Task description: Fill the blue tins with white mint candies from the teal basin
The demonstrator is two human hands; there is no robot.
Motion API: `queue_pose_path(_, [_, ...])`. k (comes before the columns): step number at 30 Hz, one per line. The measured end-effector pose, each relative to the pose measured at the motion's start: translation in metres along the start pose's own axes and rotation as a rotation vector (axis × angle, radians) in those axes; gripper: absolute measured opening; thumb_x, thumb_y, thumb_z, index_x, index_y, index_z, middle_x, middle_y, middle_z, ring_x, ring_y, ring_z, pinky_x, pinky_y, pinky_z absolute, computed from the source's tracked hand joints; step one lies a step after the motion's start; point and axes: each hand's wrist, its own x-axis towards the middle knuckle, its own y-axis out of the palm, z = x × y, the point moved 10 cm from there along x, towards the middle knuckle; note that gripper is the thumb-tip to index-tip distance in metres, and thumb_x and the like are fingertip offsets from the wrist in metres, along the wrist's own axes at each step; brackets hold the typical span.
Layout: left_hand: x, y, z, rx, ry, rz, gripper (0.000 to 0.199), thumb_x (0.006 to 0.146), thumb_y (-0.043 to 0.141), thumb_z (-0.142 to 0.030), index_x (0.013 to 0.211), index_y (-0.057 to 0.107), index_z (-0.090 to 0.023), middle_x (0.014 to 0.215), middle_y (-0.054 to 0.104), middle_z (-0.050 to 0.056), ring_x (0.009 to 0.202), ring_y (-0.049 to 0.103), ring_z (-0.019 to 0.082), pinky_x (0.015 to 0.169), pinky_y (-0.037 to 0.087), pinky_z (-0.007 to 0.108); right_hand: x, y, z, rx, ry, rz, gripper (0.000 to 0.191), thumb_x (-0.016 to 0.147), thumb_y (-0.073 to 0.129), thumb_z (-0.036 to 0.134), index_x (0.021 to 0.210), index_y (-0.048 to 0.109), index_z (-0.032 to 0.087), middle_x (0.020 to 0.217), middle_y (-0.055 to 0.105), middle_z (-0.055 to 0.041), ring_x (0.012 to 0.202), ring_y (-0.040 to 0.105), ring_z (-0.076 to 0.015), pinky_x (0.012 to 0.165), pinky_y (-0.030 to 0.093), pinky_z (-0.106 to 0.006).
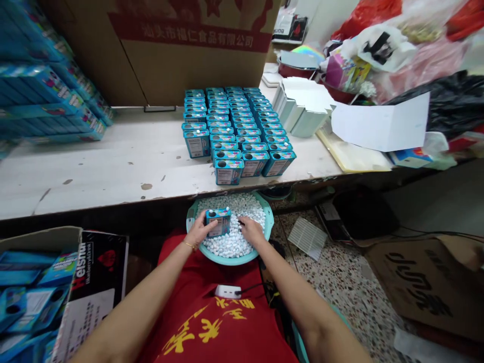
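Observation:
My left hand [199, 231] grips a small blue box [219, 223] upright over a turquoise basin [229, 260]. White round pellets [229, 245] fill the basin, and a few lie on the box's top. To the right of the box, my right hand [251, 230] is closed around a small dark object [241, 222], low over the pellets. Its fingertips are close to them; whether they touch is not clear. Rows of similar blue boxes [242, 136] stand on the white table, some with a white pellet on top.
The table [94, 171] has its front edge just beyond the basin. Stacked blue packs [49, 101] stand at left, a large carton [196, 60] behind. White card pieces [304, 106] and plastic bags lie at right. An open carton of blue boxes [34, 287] sits lower left.

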Motion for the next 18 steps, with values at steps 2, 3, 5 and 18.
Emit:
queue_pose_path(2, [-0.004,-0.005,-0.011,-0.011,0.025,-0.004,0.041,0.071,0.057,-0.039,0.106,0.046,-0.019,0.099,0.058,0.005,0.092,0.056,0.018,0.084,0.044,0.035,0.003,-0.001,-0.002,0.12,-0.007,-0.01,0.035,0.079,0.046,0.021,0.113,0.054,0.027,0.117,0.057,0.0009,0.105,0.053,-0.016,0.088,0.04,-0.028])
queue_pose_path(3, [-0.007,-0.011,-0.018,0.0,0.048,-0.013,0.042,0.071,0.057,-0.039,0.106,0.046,-0.019,0.099,0.058,0.005,0.092,0.056,0.018,0.085,0.044,0.035,0.002,-0.006,-0.005,0.17,-0.02,-0.015,0.034,0.078,0.048,0.022,0.111,0.055,0.026,0.115,0.059,0.0003,0.104,0.053,-0.0162,0.087,0.04,-0.029])
queue_pose_path(5, [-0.014,-0.026,-0.033,0.053,0.099,-0.043,0.043,0.071,0.058,-0.037,0.108,0.046,-0.018,0.098,0.058,0.005,0.092,0.055,0.018,0.085,0.043,0.034,-0.003,-0.022,-0.008,0.246,-0.065,-0.025,0.032,0.077,0.051,0.026,0.108,0.058,0.023,0.109,0.062,-0.0015,0.1,0.055,-0.0171,0.086,0.042,-0.03])
queue_pose_path(18, [-0.027,-0.011,-0.065,0.525,0.265,-0.115,0.039,0.072,0.056,-0.034,0.108,0.049,-0.019,0.097,0.058,0.004,0.089,0.055,0.019,0.081,0.042,0.031,-0.041,-0.137,0.08,-0.006,-0.327,0.044,0.029,0.076,0.053,0.031,0.103,0.062,0.026,0.1,0.066,-0.001,0.094,0.058,-0.0183,0.078,0.043,-0.027])
